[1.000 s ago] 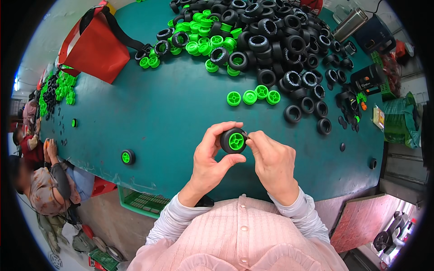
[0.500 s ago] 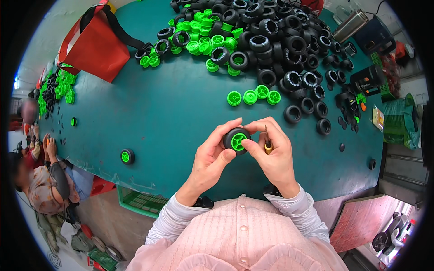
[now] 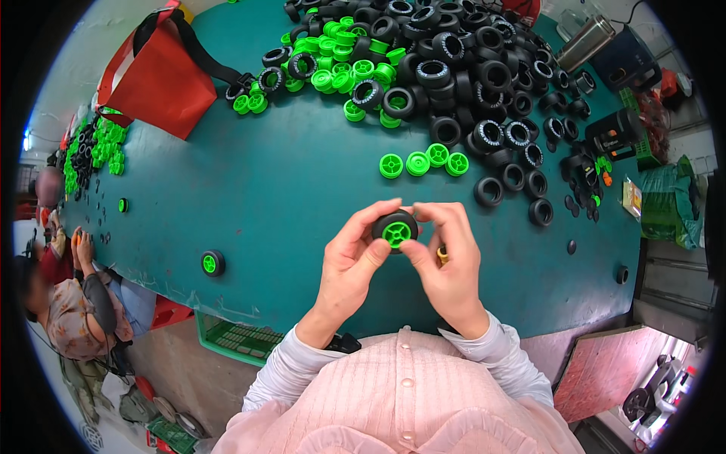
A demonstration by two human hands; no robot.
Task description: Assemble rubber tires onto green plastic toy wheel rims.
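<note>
Between my two hands is a toy wheel, a black rubber tyre with a green spoked rim (image 3: 396,231). My left hand (image 3: 349,265) grips its left side, with the thumb on the lower edge of the rim. On the other side my right hand (image 3: 452,265) pinches the wheel with thumb and fingers. Tucked in that same hand is a small tool with a yellow handle (image 3: 443,255); its pointed tip is hidden now. Beyond the hands lie several loose green rims (image 3: 417,163). A finished-looking wheel (image 3: 213,262) rests on the table to the left.
A heap of black tyres (image 3: 495,76) and green rims (image 3: 342,76) covers the far side of the green table (image 3: 295,181). A red bag (image 3: 162,83) stands far left, a steel flask (image 3: 586,44) far right. At the left edge a co-worker (image 3: 79,314) sits.
Both thumbs now press the rim's lower edge; before, only the right thumb was on it. My right hand has turned, and the tool's tip has gone out of sight.
</note>
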